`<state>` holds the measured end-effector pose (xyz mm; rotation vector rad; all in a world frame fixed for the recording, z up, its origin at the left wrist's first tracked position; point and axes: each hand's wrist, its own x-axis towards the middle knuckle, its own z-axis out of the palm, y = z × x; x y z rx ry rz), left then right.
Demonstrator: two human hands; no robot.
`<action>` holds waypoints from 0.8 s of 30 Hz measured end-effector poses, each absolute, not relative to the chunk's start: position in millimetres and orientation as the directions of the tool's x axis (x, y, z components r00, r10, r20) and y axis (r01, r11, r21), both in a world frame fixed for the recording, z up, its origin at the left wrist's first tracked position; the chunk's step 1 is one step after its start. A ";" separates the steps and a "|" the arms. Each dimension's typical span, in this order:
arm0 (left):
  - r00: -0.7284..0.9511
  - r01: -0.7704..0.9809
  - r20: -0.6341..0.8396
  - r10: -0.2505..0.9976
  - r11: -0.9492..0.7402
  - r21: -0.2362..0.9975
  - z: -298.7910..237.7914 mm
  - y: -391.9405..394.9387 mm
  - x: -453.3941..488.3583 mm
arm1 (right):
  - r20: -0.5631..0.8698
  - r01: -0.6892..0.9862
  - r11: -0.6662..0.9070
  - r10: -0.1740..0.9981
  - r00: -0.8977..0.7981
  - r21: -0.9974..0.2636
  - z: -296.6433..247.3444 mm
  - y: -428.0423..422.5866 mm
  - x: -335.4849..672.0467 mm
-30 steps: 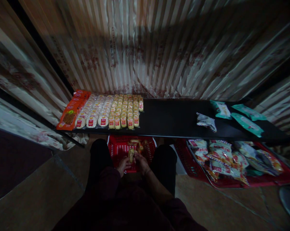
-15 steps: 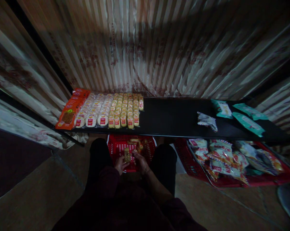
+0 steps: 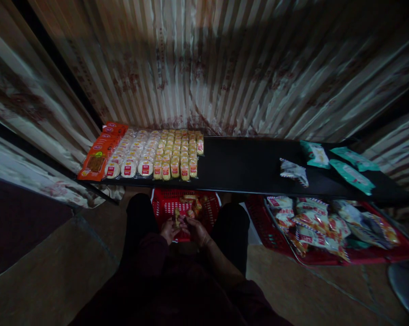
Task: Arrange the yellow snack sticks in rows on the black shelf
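Between my knees, over the red basket [image 3: 161,217], my left hand [image 3: 168,232] is closed on a small wrapped yellow cake [image 3: 177,216], which stands with a narrow side towards me. My right hand [image 3: 197,230] has its fingers at the cake's lower right side, closed on it too as far as the dim light shows. Inside the basket, just beyond my right fingers, several more wrapped snacks [image 3: 197,207] lie loose. Similar wrapped yellow cakes [image 3: 175,156] stand in tight rows on the black shelf [image 3: 238,167] ahead of me.
Left of the yellow cakes, the shelf holds rows of round white packaged cakes [image 3: 128,169] and orange packets [image 3: 96,158]. Green packets [image 3: 352,175] and a silver-white packet [image 3: 293,171] lie at its right. Below them a second red basket [image 3: 381,259] is filled with bagged snacks [image 3: 313,217].
The wrapped cake has turned in my hands and now shows a narrower side. My right hand has lowered slightly and come closer to my left.
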<state>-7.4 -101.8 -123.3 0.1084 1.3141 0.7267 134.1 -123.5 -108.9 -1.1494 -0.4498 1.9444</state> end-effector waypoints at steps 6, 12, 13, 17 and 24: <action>0.047 -0.432 -0.839 0.542 0.768 0.472 -123.3 -102.0 -7.5 | -0.574 -0.466 -0.605 0.787 -0.227 -0.646 -107.3 -123.6 132.9; 0.052 -0.435 -0.837 0.545 0.767 0.472 -120.7 -101.2 -6.7 | -0.580 -0.454 -0.609 0.784 -0.222 -0.650 -105.7 -123.7 132.8; 0.060 -0.437 -0.833 0.551 0.764 0.474 -119.7 -101.4 -6.7 | -0.580 -0.455 -0.610 0.783 -0.225 -0.648 -105.4 -123.6 132.9; 0.074 -0.440 -0.823 0.563 0.759 0.480 -117.2 -102.0 -7.1 | -0.582 -0.461 -0.614 0.780 -0.231 -0.640 -106.2 -123.2 133.5; 0.049 -0.453 -0.828 0.558 0.752 0.479 -117.7 -102.8 -8.5 | -0.588 -0.461 -0.581 0.795 -0.148 -0.671 -119.7 -121.4 134.5</action>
